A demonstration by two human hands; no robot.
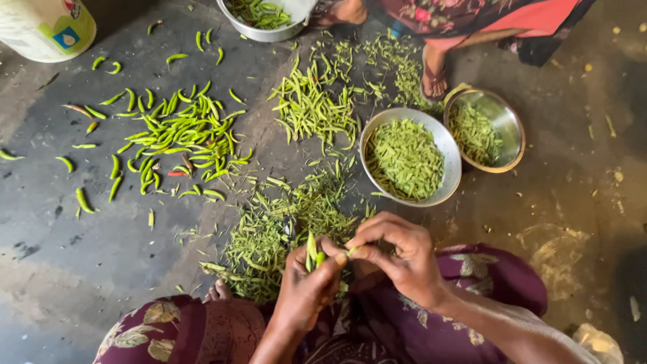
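Head camera looks straight down on a person who sits on the floor and works with green beans. The left hand (306,283) is closed around a small bunch of bean pods (313,251) that stand up between the fingers. The right hand (397,253) pinches the end of one pod with thumb and fingertips, so it is grasping this pod just beside the left hand. Both hands are touching each other above the lap, over a purple flowered cloth (472,296).

Just in front of the hands lies a heap of trimmings (276,229), thin strings and ends. Further ahead and a little right stands a steel bowl (453,152) full of cut bean pieces, and beside it a second, smaller bowl (515,128) with fewer pieces. Far ahead and left are scattered green chillies (182,131), with one red among them, and a pile of whole beans (313,104).

What could go wrong, I think: the bunch is held loosely and upright, so a pod may slip out and fall into the trimmings, where it is hard to find again. Pieces could also miss the bowl, because it is not directly under the hands.

The floor (81,256) is dark grey cement, worn and stained, with pale patches. At the far side another person's foot in a sandal (435,77) shows, also a third metal pot (269,30) and a pale bucket (47,27).
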